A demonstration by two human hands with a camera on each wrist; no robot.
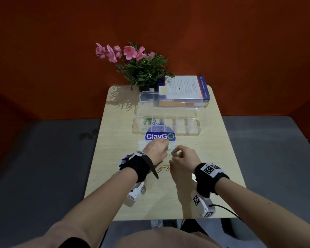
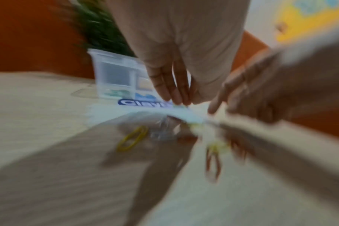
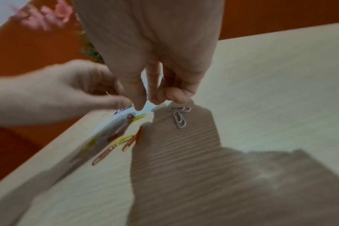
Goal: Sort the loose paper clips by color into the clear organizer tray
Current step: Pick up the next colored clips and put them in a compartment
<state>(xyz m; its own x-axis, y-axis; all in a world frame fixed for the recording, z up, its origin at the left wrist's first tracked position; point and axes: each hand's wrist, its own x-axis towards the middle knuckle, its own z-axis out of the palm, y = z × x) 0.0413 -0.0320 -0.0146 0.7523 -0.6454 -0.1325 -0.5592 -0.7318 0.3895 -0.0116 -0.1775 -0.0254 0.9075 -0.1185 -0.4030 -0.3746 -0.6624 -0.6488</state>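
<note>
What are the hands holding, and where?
The left hand pinches the clear ClayGO bag at its labelled edge. The right hand has curled fingers, but whether it grips anything cannot be told.

Your right hand (image 3: 155, 73) hangs fingers-down over the table (image 3: 271, 91), fingertips curled just above two grey paper clips (image 3: 179, 116); orange and yellow clips (image 3: 124, 141) lie left of them.

Left wrist view is motion-blurred (paper clips (image 2: 132, 139) smear); bag label half-hidden.
</note>
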